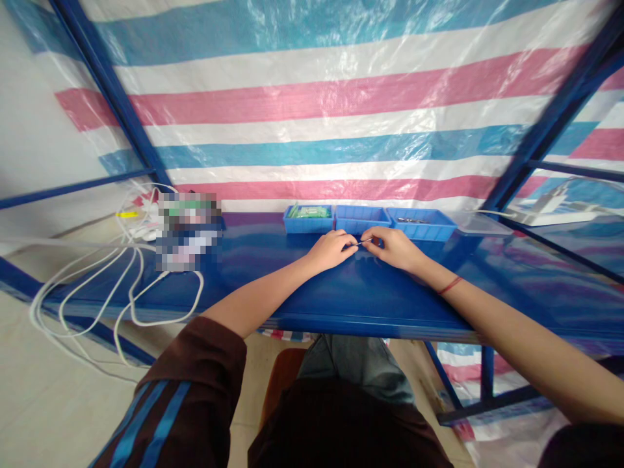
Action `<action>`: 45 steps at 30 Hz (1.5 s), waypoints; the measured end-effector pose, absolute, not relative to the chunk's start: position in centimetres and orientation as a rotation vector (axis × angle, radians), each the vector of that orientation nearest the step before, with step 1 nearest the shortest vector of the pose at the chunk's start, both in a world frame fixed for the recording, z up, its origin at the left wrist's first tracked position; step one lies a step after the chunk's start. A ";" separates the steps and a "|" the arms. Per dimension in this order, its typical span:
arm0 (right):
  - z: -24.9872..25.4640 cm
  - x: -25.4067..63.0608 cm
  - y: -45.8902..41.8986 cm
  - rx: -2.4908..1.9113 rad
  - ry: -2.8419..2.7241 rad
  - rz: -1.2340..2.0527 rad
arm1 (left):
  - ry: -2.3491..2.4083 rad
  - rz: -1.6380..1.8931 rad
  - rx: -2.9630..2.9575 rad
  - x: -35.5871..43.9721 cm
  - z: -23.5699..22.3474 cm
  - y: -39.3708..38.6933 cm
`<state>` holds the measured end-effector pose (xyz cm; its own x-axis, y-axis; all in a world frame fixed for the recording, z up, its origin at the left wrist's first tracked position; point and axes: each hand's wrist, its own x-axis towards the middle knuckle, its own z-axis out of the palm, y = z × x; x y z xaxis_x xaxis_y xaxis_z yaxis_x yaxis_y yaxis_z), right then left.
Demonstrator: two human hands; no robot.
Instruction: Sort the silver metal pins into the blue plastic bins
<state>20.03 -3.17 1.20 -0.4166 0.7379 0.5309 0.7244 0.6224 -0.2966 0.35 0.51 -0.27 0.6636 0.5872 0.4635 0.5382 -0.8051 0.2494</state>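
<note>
My left hand (332,251) and my right hand (394,247) meet above the blue tabletop (312,296), fingertips nearly touching. Between them, pinched from both sides, is a small thin stick-like piece (361,243); its kind is too small to make out. Just behind my hands, three blue bins stand in a row. Green-and-clear packets (310,212) lie in the left bin (308,227). The middle bin (362,215) shows a bare interior. A few thin metallic pieces (413,221) lie in the right bin (426,231).
Looped white cables (134,318) hang over the table's left end beside a blurred-out patch of items. A clear plastic lid or tray (482,224) lies right of the bins, near a white device (556,211). Blue frame posts and a striped sheet (322,104) enclose the back.
</note>
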 end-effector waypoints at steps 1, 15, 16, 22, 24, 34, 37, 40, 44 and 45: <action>1.2 20.0 -3.2 -1.144 -2.185 0.052 | 0.941 0.854 2.763 0.4 -0.2 0.4; 0.9 20.3 -2.8 -1.152 -1.997 0.499 | 0.878 1.325 2.350 0.8 0.7 -0.2; 0.9 20.2 -3.0 -1.150 -2.027 0.484 | 0.878 1.345 2.309 0.9 0.7 -0.2; 1.2 19.4 -3.6 -1.075 -2.092 0.407 | 0.793 1.429 2.231 1.0 1.0 -0.7; 1.1 19.5 -3.4 -1.057 -2.039 0.441 | 0.741 1.466 2.260 1.0 1.1 -0.9; 2.5 20.5 -3.5 -1.020 -1.958 0.178 | 0.734 1.257 2.471 0.7 0.9 -0.5; 3.0 21.7 -2.8 -1.119 -1.981 -0.009 | 0.962 0.987 2.578 0.4 0.5 -0.4; 3.1 24.1 -1.3 -1.298 -1.760 -0.284 | 1.132 0.728 2.710 0.1 0.4 -0.4; 2.6 27.5 0.3 -1.592 -1.526 -0.461 | 1.129 0.575 2.811 0.0 0.2 -0.1; 2.5 28.1 0.4 -1.677 -1.506 -0.479 | 1.106 0.580 2.827 0.0 0.1 0.0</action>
